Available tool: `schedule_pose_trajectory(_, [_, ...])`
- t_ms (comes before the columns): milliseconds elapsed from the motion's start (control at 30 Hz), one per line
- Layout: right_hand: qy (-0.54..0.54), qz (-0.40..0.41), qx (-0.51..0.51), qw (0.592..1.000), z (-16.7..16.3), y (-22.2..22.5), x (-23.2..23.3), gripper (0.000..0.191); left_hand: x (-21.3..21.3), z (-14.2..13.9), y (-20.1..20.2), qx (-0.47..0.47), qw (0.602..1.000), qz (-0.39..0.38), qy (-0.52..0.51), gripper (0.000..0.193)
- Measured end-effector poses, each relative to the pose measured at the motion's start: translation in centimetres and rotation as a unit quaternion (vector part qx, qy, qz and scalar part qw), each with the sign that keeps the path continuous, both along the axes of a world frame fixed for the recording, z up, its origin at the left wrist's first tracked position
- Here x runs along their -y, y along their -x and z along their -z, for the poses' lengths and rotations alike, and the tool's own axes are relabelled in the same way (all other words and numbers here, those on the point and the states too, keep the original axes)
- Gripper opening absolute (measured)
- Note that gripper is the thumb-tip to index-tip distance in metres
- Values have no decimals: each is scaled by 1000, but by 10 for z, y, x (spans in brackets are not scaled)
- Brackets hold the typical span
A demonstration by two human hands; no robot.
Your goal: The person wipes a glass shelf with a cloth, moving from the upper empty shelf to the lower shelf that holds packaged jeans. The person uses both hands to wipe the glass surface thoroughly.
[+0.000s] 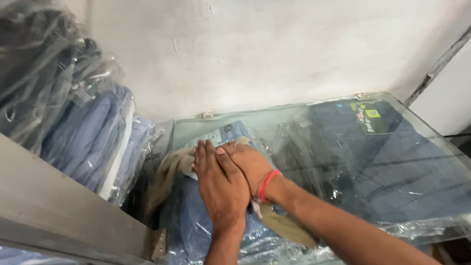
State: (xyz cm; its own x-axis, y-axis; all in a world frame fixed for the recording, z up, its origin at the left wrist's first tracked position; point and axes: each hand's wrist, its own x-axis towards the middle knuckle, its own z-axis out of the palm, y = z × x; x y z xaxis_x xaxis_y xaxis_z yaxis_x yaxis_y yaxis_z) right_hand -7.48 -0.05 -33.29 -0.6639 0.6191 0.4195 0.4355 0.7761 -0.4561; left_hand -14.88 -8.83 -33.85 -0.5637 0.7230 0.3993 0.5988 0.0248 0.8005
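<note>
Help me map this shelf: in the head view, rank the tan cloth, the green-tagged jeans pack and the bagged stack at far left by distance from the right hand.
1. Tan cloth: directly under the right hand, touching it.
2. Green-tagged jeans pack: to the right, under the glass.
3. Bagged stack: far left, upper corner.

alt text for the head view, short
Two bare hands, the left hand laid over the right hand, press a tan cloth onto a plastic-wrapped blue garment on a glass counter. More bagged blue garments are stacked at left.
</note>
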Motion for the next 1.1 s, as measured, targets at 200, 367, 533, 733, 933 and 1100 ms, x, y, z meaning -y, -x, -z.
schedule_pose_trajectory(200, [-39, 203, 43, 977, -9, 23, -3, 34, -4, -4, -2, -3, 1000, -12, 14, 57])
schedule_pose_trajectory(367, [-25, 87, 72, 993, -7, 14, 2, 35, -4, 2, -1, 28, 1000, -7, -3, 55])
schedule_pose_trajectory(533, [-7, 64, 53, 997, -10, 8, -1, 32, -4, 4, 0, -10, 999, -13, 32, 53])
schedule_pose_trajectory(733, [-39, 174, 82, 981, -5, 14, 5, 28, 22, 9, 36, -190, 974, 36, 121, 53])
schedule_pose_trajectory(933, [-52, 23, 25, 998, 2, 7, 26, 25, 25, 6, 40, -129, 986, -9, 107, 52])
schedule_pose_trajectory(1100, [-67, 240, 31, 968, -12, 36, 10, 20, 27, 0, 40, -132, 987, -29, 83, 53])
